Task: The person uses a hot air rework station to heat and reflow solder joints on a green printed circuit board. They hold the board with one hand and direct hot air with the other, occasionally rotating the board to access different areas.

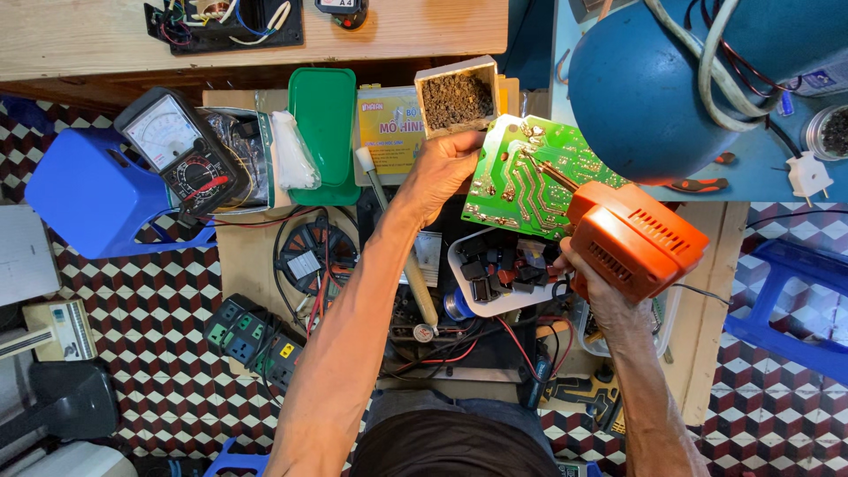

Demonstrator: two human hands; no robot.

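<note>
Blue and round, a large tank (645,88) with pale cables draped over it fills the upper right, just above the work. Below it the orange soldering gun (632,238) sits in the right hand (594,287), whose fingers are wrapped tight around the grip under the body; its thin tip rests on the solder side of the green circuit board (530,181). The board is tilted up off the low wooden counter (243,256) and held at its left edge by the left hand (442,168), with the fingers closed over that edge so the board lies to their right, between the two hands. Beneath the board a white tray (499,278) holds small black and red parts. To the left lie a green plastic lid (325,132) and an analog multimeter (181,155) resting on a blue stool (93,190). A small white box (455,93) of brown granules stands just above the left hand.
</note>
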